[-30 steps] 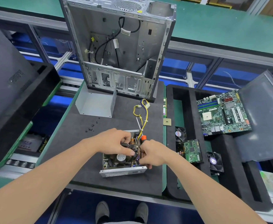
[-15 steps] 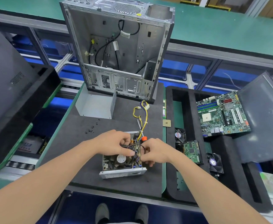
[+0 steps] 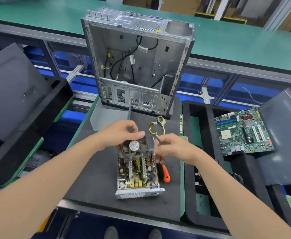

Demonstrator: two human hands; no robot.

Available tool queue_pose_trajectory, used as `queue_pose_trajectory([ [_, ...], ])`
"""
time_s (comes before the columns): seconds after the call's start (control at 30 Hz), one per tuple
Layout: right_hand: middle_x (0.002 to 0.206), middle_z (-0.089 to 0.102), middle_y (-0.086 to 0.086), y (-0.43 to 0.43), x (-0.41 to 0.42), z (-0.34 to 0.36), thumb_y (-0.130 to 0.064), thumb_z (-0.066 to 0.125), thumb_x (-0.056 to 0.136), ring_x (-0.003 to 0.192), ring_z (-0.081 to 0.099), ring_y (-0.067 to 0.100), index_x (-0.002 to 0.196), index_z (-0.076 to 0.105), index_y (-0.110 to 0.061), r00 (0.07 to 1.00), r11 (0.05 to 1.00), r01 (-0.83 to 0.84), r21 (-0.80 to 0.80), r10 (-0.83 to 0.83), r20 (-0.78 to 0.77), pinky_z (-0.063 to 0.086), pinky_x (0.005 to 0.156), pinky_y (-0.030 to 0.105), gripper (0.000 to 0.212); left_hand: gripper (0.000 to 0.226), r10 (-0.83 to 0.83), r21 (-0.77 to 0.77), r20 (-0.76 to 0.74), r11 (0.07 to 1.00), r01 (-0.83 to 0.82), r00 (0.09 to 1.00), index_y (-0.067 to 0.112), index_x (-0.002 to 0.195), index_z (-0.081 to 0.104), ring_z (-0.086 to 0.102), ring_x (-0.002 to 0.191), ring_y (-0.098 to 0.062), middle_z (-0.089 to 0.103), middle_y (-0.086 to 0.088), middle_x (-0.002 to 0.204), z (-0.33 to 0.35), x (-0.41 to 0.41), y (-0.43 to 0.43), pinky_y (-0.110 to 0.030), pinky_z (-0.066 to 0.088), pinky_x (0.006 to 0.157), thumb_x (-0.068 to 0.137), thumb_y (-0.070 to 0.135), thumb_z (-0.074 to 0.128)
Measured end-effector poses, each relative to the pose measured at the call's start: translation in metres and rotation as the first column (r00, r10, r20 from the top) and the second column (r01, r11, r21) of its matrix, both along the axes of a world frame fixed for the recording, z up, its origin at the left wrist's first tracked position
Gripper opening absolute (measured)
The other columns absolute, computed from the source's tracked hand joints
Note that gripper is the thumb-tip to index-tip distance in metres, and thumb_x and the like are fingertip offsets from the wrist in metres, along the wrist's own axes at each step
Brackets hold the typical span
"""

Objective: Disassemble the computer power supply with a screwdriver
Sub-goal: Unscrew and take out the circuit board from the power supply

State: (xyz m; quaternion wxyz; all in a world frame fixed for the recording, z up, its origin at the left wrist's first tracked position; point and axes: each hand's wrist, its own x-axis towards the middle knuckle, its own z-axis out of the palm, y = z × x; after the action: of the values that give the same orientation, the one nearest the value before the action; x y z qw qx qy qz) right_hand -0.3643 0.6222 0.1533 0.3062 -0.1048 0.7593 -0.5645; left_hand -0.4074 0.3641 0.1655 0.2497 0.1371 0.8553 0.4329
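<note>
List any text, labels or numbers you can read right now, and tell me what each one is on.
No text is legible in this view.
Fan, round white sticker: print too small to read.
Motherboard: board markings too small to read.
Computer case, yellow sticker on its top edge: blurred.
Dark box below the left tray: lettering blurred.

Beyond the grip a computer case (image 3: 138, 66) stands upright; to its right, a motherboard (image 3: 243, 133) rests on a black foam tray (image 3: 208, 121).
</note>
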Motion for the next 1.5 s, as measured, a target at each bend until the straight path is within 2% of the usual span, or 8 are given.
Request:
queue_pose_trajectory([
  [0.13, 0.088, 0.069, 0.021, -0.032, -0.020, 0.008, -0.003, 0.060, 0.099, 0.080, 0.075, 0.036, 0.089, 0.057, -0.002, 0.990, 0.988, 0.141, -0.067, -0.142, -0.011, 0.062, 0.071, 0.038, 0.011, 0.036, 0.077, 0.055, 0.090, 0.995, -0.082, 0.993, 0.028, 0.097, 0.066, 0.063, 0.104, -0.010, 0.072, 0.011, 0.104, 0.009, -0.023, -0.024, -0.026, 0.043, 0.080, 0.091, 0.063, 0.063],
  [0.3, 0.078, 0.069, 0.026, -0.076, -0.052, 0.012, 0.004, 0.064, 0.091, 0.075, 0.077, 0.036, 0.079, 0.048, -0.010, 0.894, 0.887, 0.448, -0.111, -0.444, 0.055, 0.062, 0.058, 0.032, 0.025, 0.027, 0.112, 0.045, 0.058, 0.992, -0.115, 0.992, 0.024, 0.099, 0.066, 0.056, 0.070, -0.005, 0.068, 0.022, 0.078, 0.017, -0.063, -0.060, -0.029, 0.041, 0.068, 0.097, 0.051, 0.063],
  [0.57, 0.073, 0.064, 0.021, -0.130, -0.112, 0.002, 0.012, 0.061, 0.090, 0.053, 0.067, 0.020, 0.101, 0.058, 0.000, 0.752, 0.748, 0.656, -0.096, -0.659, 0.010, 0.059, 0.051, 0.030, 0.017, 0.029, 0.119, -0.166, -0.114, 0.976, -0.137, 0.986, 0.021, 0.099, 0.069, 0.054, 0.074, -0.020, 0.066, -0.007, 0.089, -0.005, -0.145, -0.086, -0.030, 0.038, 0.065, 0.101, 0.048, 0.058],
  [0.77, 0.079, 0.069, 0.017, -0.142, -0.133, -0.023, 0.003, 0.062, 0.092, 0.060, 0.067, 0.022, 0.101, 0.064, -0.001, 0.722, 0.722, 0.691, -0.011, -0.691, 0.041, 0.055, 0.051, 0.028, 0.010, 0.030, -0.116, -0.447, -0.272, 0.894, -0.018, 0.955, 0.017, 0.103, 0.067, 0.059, 0.100, -0.024, 0.067, -0.003, 0.100, -0.043, -0.187, -0.066, -0.032, 0.045, 0.082, 0.104, 0.043, 0.052],
  [0.97, 0.083, 0.069, 0.018, -0.142, -0.138, -0.038, 0.002, 0.060, 0.095, 0.064, 0.067, 0.023, 0.105, 0.066, -0.001, 0.686, 0.687, 0.726, 0.003, -0.725, 0.055, 0.055, 0.055, 0.028, 0.011, 0.021, -0.291, -0.557, -0.213, 0.821, 0.129, 0.933, 0.018, 0.097, 0.050, 0.053, 0.094, -0.026, 0.067, -0.011, 0.109, -0.073, -0.201, -0.054, -0.037, 0.044, 0.081, 0.106, 0.037, 0.047],
  [1.17, 0.078, 0.072, 0.014, -0.146, -0.143, -0.038, -0.001, 0.063, 0.092, 0.067, 0.070, 0.024, 0.104, 0.062, -0.007, 0.733, 0.733, 0.681, 0.000, -0.681, -0.006, 0.058, 0.063, 0.034, 0.014, 0.036, -0.361, -0.688, -0.152, 0.707, 0.164, 0.920, 0.020, 0.127, 0.055, 0.054, 0.116, -0.037, 0.052, -0.017, 0.127, -0.080, -0.200, -0.049, -0.045, 0.047, 0.097, 0.108, 0.043, 0.034],
  [1.3, 0.080, 0.073, 0.017, -0.148, -0.143, -0.042, -0.002, 0.065, 0.094, 0.067, 0.071, 0.024, 0.105, 0.061, -0.005, 0.739, 0.739, 0.673, 0.029, -0.669, -0.080, 0.061, 0.065, 0.036, 0.012, 0.032, -0.383, -0.725, -0.176, 0.674, 0.144, 0.907, 0.025, 0.118, 0.056, 0.057, 0.111, -0.033, 0.048, -0.007, 0.120, -0.082, -0.190, -0.053, -0.043, 0.047, 0.084, 0.106, 0.048, 0.036],
  [1.5, 0.084, 0.076, 0.015, -0.141, -0.136, -0.039, -0.014, 0.068, 0.099, 0.069, 0.073, 0.023, 0.102, 0.067, -0.005, 0.768, 0.770, 0.636, 0.052, -0.627, -0.130, 0.060, 0.066, 0.032, 0.010, 0.020, -0.280, -0.573, -0.461, 0.819, -0.041, 0.842, 0.021, 0.110, 0.061, 0.060, 0.105, -0.027, 0.059, -0.002, 0.112, -0.077, -0.169, -0.056, -0.041, 0.052, 0.084, 0.099, 0.033, 0.051],
])
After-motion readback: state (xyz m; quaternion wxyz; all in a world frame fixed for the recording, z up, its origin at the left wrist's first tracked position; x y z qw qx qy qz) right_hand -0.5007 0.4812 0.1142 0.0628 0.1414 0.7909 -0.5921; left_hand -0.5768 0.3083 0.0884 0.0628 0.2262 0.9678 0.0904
